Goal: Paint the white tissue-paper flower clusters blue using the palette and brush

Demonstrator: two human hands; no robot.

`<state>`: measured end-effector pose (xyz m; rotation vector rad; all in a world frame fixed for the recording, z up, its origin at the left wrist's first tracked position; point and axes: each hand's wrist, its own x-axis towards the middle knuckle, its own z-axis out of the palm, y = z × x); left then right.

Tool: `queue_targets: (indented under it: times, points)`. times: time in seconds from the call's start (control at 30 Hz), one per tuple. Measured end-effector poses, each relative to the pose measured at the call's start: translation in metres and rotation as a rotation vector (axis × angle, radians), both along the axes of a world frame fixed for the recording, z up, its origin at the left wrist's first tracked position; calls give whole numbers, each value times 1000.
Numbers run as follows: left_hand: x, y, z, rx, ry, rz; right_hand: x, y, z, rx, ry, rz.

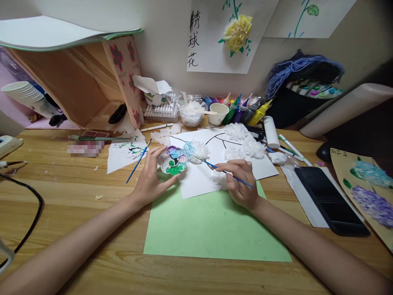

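My left hand [150, 176] grips a small flower-shaped paint palette [174, 160] by its edge, tilted so that its purple, blue, pink and green wells show. Between the fingers of my right hand [241, 182] is a thin blue paintbrush [233, 177]. Its tip reaches a white tissue-paper flower cluster [198, 150] whose left part is light blue. That cluster sits on a white sheet of paper [196, 180] with black branch lines and several other white clusters [253, 148]. Under the sheet lies a green sheet [215, 229].
A second paintbrush [138, 162] lies left of my left hand beside a paint-smeared paper [123, 155]. Behind stand a bowl of tissue bits [192, 112], a paper cup [217, 114] and several paint bottles [242, 108]. A black phone [328, 196] lies at the right.
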<state>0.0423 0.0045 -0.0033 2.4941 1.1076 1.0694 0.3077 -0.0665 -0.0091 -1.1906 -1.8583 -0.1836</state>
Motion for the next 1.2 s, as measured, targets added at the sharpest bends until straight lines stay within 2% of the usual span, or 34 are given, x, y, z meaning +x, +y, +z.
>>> queue_targets:
  times: [0.13, 0.33, 0.47, 0.53, 0.7, 0.9, 1.2]
  points:
    - [0, 0, 0, 2, -3, -1, 1, 0, -1, -7, 20, -36]
    - [0, 0, 1, 6, 3, 3, 0, 0, -1, 0, -11, 12]
    - [0, 0, 1, 3, -2, -4, 1, -1, -1, 11, 44, -39]
    - [0, 0, 0, 0, -3, -11, 2, -2, -1, 29, 63, -2]
    - [1, 1, -1, 2, -8, -39, 1, -3, 0, 0, -24, 197]
    - [1, 0, 0, 10, -6, -86, -1, 0, 0, -89, -137, 226]
    - [1, -1, -1, 19, -14, -96, -2, -1, 2, -44, -126, 261]
